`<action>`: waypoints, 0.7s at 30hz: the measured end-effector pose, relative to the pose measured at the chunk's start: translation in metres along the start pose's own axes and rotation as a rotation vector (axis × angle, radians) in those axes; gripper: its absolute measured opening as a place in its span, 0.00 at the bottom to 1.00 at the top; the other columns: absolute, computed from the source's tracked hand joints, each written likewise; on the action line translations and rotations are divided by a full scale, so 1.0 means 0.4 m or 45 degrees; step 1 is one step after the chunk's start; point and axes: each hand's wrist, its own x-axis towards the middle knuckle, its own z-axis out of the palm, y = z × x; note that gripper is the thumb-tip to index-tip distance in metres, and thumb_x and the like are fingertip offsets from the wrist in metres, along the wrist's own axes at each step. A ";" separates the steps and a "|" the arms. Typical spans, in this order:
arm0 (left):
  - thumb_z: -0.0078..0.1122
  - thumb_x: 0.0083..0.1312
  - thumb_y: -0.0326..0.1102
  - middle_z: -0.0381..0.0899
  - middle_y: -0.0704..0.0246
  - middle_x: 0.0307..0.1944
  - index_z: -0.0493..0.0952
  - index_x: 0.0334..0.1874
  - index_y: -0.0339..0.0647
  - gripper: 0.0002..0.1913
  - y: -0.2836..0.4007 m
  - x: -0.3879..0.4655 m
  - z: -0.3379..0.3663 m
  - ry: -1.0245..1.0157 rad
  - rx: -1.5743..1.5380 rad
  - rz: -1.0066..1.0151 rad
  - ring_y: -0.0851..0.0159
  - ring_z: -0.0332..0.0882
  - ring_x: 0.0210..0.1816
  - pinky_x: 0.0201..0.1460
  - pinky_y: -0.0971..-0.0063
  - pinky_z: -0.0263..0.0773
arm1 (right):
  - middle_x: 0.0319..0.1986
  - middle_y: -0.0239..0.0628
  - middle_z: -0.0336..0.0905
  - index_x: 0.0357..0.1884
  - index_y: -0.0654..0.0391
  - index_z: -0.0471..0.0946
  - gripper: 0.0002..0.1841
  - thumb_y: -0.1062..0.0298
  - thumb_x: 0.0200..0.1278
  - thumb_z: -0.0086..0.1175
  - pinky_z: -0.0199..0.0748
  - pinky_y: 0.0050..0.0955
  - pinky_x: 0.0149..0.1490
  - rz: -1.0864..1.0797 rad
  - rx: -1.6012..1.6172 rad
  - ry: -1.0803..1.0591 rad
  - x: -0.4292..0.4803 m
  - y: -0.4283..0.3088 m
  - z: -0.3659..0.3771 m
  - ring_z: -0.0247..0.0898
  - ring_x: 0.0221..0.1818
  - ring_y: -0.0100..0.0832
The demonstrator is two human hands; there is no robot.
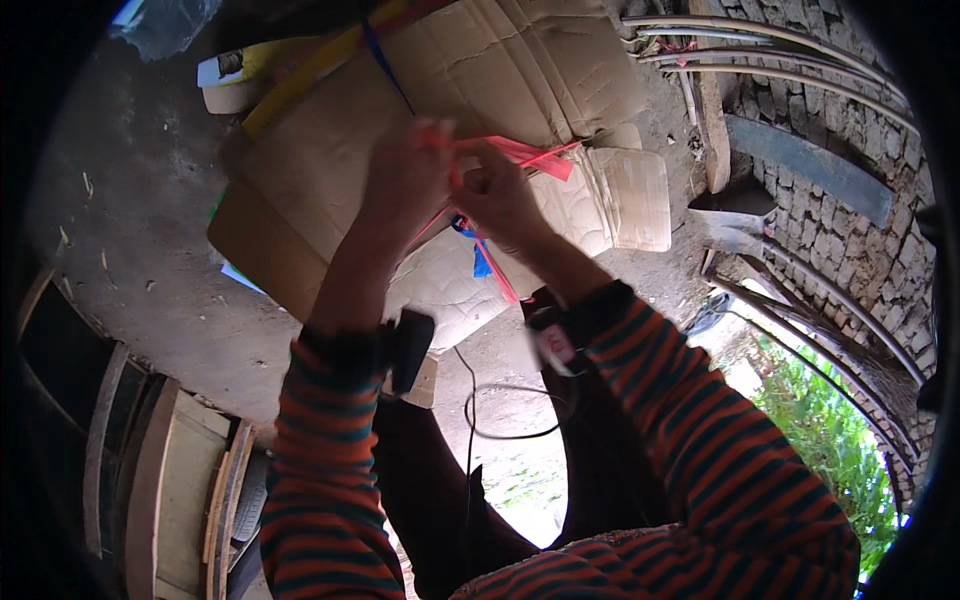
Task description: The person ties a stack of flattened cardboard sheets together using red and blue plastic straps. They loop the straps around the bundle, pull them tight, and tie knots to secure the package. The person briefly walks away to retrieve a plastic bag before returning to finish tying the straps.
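Flattened cardboard boxes (322, 157) lie stacked on the ground before me, crossed by a dark blue strap (386, 67) at the far side. Over the stack, my left hand (409, 172), somewhat blurred, pinches a red plastic strap (517, 150). Close beside it on the right, my right hand (495, 195) has its fingers curled on the same red strap. One wide red piece runs off to the right across the cardboard, and another red end hangs below near a knotted blue strip (481, 259).
A black cable (514, 435) loops on the ground between my legs. Wooden boards (180, 465) and a tire (251, 495) stand at the lower left. A hoe-like metal blade (727, 229), long poles (772, 71) and a brick wall (840, 142) are at the right.
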 end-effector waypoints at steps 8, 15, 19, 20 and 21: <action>0.53 0.71 0.36 0.74 0.72 0.21 0.79 0.37 0.38 0.10 0.071 0.019 0.032 -0.003 -0.312 -0.436 0.76 0.69 0.19 0.23 0.77 0.65 | 0.25 0.30 0.75 0.44 0.60 0.78 0.08 0.69 0.69 0.51 0.69 0.24 0.33 0.349 0.857 0.340 -0.004 0.047 0.031 0.71 0.29 0.22; 0.50 0.69 0.25 0.83 0.66 0.36 0.79 0.47 0.36 0.09 0.036 -0.079 0.083 -0.021 0.117 -0.017 0.72 0.79 0.36 0.42 0.75 0.74 | 0.31 0.32 0.80 0.40 0.57 0.81 0.08 0.65 0.69 0.53 0.69 0.21 0.33 0.233 1.195 0.420 -0.034 0.027 0.032 0.74 0.30 0.22; 0.56 0.63 0.30 0.84 0.58 0.34 0.80 0.46 0.37 0.10 0.044 -0.053 0.057 -0.226 0.076 -0.279 0.62 0.84 0.38 0.41 0.69 0.77 | 0.20 0.26 0.70 0.40 0.56 0.78 0.11 0.61 0.74 0.47 0.57 0.19 0.23 0.313 1.103 0.401 -0.022 0.025 0.018 0.61 0.18 0.18; 0.57 0.63 0.31 0.84 0.58 0.34 0.80 0.45 0.37 0.10 0.048 -0.047 0.050 -0.264 0.182 -0.195 0.61 0.84 0.38 0.40 0.69 0.77 | 0.20 0.27 0.71 0.41 0.56 0.78 0.12 0.61 0.74 0.47 0.57 0.19 0.23 0.367 1.117 0.410 -0.016 0.028 0.014 0.61 0.18 0.19; 0.58 0.63 0.32 0.83 0.58 0.34 0.80 0.45 0.38 0.10 0.053 -0.041 0.045 -0.313 0.289 -0.141 0.61 0.84 0.38 0.40 0.69 0.77 | 0.20 0.27 0.71 0.41 0.56 0.78 0.12 0.61 0.74 0.47 0.58 0.20 0.23 0.323 1.139 0.362 -0.013 0.033 0.011 0.61 0.18 0.20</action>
